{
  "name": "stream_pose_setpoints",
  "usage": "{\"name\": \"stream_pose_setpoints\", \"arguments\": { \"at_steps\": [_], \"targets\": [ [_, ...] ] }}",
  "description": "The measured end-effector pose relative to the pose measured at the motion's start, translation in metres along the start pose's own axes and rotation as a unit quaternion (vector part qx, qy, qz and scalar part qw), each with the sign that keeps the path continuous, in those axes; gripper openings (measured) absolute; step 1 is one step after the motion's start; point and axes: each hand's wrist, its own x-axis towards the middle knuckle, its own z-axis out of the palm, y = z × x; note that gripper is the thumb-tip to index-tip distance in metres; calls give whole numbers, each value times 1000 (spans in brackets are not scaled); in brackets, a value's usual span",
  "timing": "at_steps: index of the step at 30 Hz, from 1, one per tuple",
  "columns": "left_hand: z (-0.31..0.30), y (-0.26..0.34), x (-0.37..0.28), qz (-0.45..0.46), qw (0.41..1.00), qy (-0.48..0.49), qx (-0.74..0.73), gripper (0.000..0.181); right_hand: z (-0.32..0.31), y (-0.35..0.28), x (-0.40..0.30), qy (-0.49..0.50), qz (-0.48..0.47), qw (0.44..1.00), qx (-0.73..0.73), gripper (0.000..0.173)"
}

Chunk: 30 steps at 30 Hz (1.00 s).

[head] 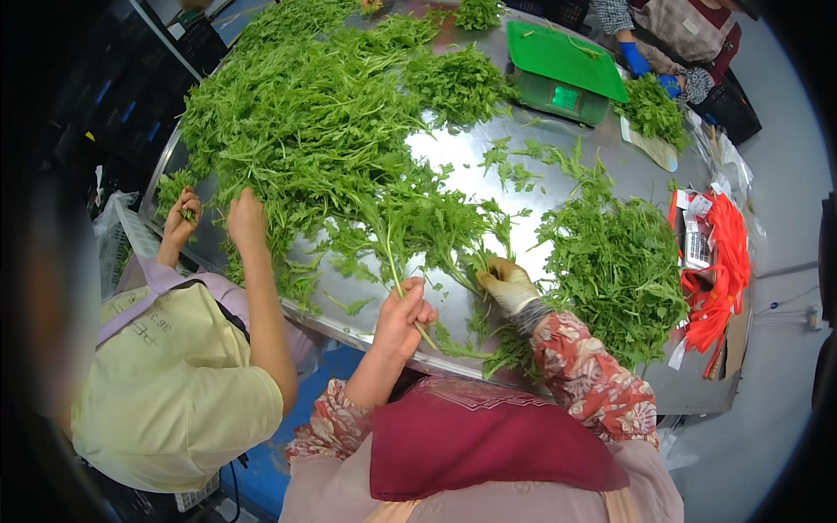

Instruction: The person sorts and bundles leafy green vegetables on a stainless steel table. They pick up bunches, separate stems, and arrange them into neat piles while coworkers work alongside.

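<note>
My left hand (405, 315), bare, is closed around the pale stem of a leafy green sprig (390, 252) near the table's front edge; the sprig's leaves point away from me. To its right, my right hand (509, 286) wears a pale, stained glove and has its thumb and fingers on the stems of some greens lying on the metal table. A large heap of leafy greens (307, 111) covers the table's left and far left. Another pile of greens (614, 268) lies right of my right hand. Loose sprigs are scattered between the two.
A green scale (565, 62) stands at the back. Red ribbon-like strips (719, 268) and a calculator (698, 250) lie at the right edge. At left, a co-worker's hands (247, 219) are over the heap; another co-worker's blue gloves (634, 59) touch greens at the back right.
</note>
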Motion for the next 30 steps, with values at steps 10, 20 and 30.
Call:
{"name": "stream_pose_setpoints", "arguments": {
  "at_steps": [10,20,30],
  "targets": [
    [24,-13,21,-131,989,37,55,22,7,-11,-53,-200,64,932,297,22],
    [28,8,10,-34,994,85,54,26,-10,-19,-78,-55,-38,995,-77,38],
    [21,3,-8,-41,987,146,55,17,19,-18,-68,-231,23,960,154,19]
  ]
}}
